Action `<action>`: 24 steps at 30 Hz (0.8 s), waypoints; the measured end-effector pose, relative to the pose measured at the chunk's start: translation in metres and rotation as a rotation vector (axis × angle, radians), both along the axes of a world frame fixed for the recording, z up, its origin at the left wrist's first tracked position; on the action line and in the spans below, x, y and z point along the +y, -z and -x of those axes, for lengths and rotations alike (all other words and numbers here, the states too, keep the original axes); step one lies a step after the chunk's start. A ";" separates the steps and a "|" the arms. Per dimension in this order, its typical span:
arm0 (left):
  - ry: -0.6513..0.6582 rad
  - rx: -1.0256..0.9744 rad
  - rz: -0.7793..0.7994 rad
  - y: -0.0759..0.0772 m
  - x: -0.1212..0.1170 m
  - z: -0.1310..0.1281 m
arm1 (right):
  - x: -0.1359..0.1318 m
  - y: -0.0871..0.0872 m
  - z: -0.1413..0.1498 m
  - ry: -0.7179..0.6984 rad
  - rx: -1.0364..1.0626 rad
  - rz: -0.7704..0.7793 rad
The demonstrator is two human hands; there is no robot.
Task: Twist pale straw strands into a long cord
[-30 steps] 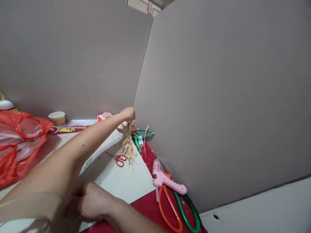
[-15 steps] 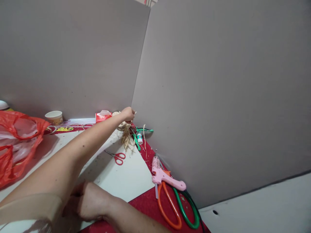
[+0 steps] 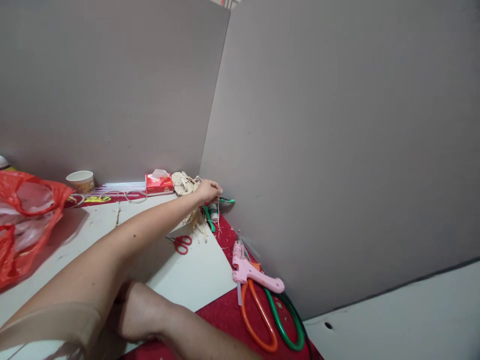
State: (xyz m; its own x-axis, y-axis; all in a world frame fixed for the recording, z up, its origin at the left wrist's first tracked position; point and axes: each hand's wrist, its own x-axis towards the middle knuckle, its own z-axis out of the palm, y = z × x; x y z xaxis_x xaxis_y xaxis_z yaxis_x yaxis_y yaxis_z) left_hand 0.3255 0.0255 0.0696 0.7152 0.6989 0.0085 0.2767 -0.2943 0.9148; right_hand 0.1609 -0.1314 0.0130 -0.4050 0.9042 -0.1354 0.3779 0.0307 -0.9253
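My left hand (image 3: 209,191) reaches to the far corner, with its fingers pinched at a thin pale raffia strand (image 3: 219,216) that hangs below the fingertips. Beside and partly behind it lies a bundle of raffia (image 3: 183,183), its loose ends spreading below my wrist. A small white-and-green bottle (image 3: 214,213) and a green-handled tool (image 3: 209,220) are just under the hand. My right hand (image 3: 138,312) rests low at the near side, closed in toward my left forearm. Its fingers are hidden behind that arm and in shadow, so anything in them does not show.
Red-handled scissors (image 3: 182,244) lie on the white board (image 3: 202,280). Rightward are a pink glue gun (image 3: 255,275) and orange and green looped handles (image 3: 258,320). Along the back stand a tissue pack (image 3: 159,184), glue sticks (image 3: 123,186) and a paper cup (image 3: 80,181). A red plastic bag (image 3: 33,220) sits left; grey panels (image 3: 318,150) enclose the corner.
My left hand has moved slightly right and down, from over the raffia bundle to the hanging strand, uncovering more of the bundle. My right hand stays almost where it was.
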 end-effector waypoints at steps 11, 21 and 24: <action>0.273 -0.163 0.339 -0.043 -0.025 0.075 | -0.005 0.008 0.004 0.059 0.187 0.190; 0.115 -0.220 0.409 -0.070 -0.092 0.237 | -0.007 0.009 0.007 0.084 0.280 0.367; -0.087 -0.187 0.328 -0.065 -0.102 0.293 | -0.008 0.007 0.007 0.063 0.372 0.436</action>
State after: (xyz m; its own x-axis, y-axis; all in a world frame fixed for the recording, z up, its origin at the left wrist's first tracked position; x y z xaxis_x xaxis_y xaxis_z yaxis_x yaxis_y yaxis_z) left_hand 0.0329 -0.0763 0.1349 0.6605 0.7440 -0.1010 0.1069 0.0399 0.9935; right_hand 0.1538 -0.1399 0.0057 -0.4438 0.8208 -0.3597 0.0136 -0.3951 -0.9185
